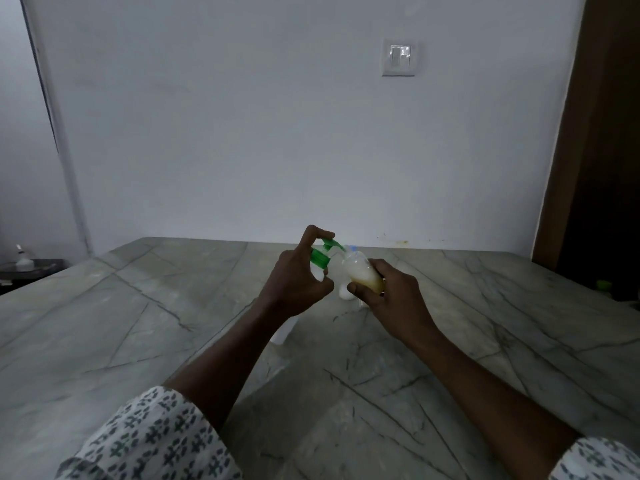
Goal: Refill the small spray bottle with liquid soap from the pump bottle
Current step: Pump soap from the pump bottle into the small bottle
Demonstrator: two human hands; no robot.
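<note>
Head view: a pale grey wall (277,133) fills the upper half of the frame. A grey-green stone table (138,323) with dark veins spreads across the lower half. A brown wooden panel (595,168) runs down the right edge, with darkness beside it.

Two bare forearms reach in from the bottom corners, each out of a white patterned sleeve (152,441), and meet just above the table near the centre of the frame.

The left hand (298,275) grips the pump bottle (319,258) around its neck, with the forefinger curled over the green pump head. The hand hides most of the white body, so I cannot tell whether its base stands on the table.

The right hand (391,296) holds the small spray bottle (358,270) by its lower end, fingers wrapped round it. The bottle is tilted, with its open neck up and to the left, right at the tip of the green spout. Yellowish liquid sits low inside it, with a cloudy white layer above.

A white shape (284,332) shows below the left forearm. A small white piece (345,293) lies between the two hands, too blurred to identify.

A white switch plate (398,57) sits on the wall in the upper right of the frame.
</note>
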